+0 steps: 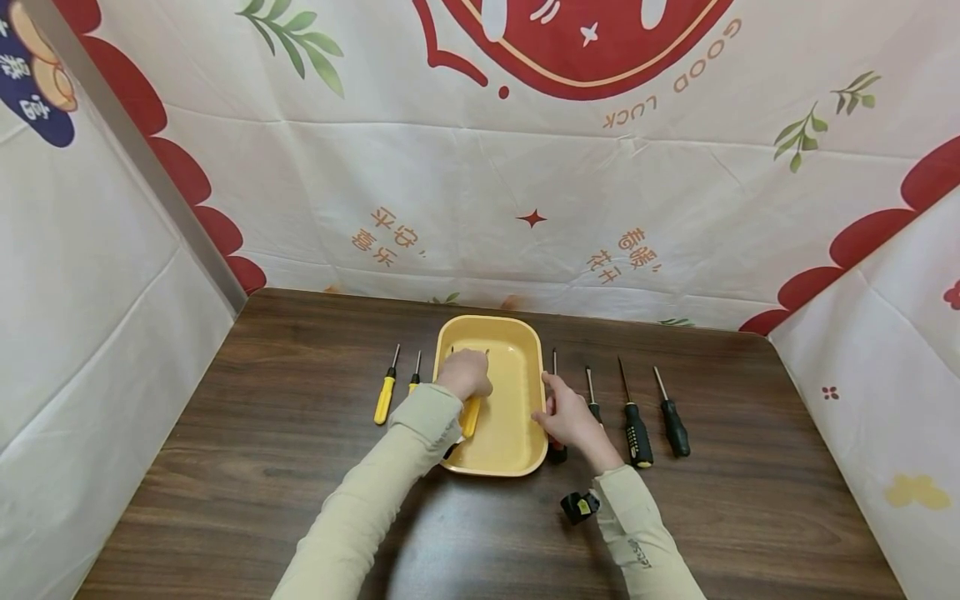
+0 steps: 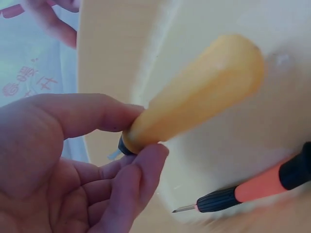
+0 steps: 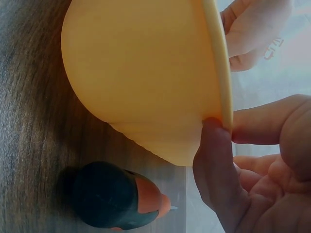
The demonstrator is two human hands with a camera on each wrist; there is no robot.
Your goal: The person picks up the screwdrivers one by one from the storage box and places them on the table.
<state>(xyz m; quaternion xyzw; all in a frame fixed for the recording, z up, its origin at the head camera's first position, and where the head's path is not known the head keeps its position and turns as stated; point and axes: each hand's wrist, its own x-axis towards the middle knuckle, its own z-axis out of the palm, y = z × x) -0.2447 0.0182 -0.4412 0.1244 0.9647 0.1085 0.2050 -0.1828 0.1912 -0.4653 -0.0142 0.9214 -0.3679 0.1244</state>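
My left hand [image 1: 467, 375] is over the left part of a yellow tray [image 1: 517, 417], pinching a screwdriver with a yellow handle [image 2: 204, 87] between thumb and fingers, near the black collar. Its handle end points back toward me, and most of its shaft is hidden behind the hand. In the left wrist view, a red-and-black screwdriver [image 2: 260, 187] lies inside the tray. At the tray's right side, my right hand [image 1: 572, 415] pinches the rim [image 3: 221, 73] between thumb and fingers. Just outside that wall, another red-and-black screwdriver [image 3: 116, 194] lies on the table.
Left of the tray lie two yellow-handled screwdrivers [image 1: 385, 398], one partly hidden by the left arm. To the right are several dark-handled screwdrivers [image 1: 637, 433] in a row. A printed cloth [image 1: 480, 217] hangs behind the wooden table [image 1: 285, 400].
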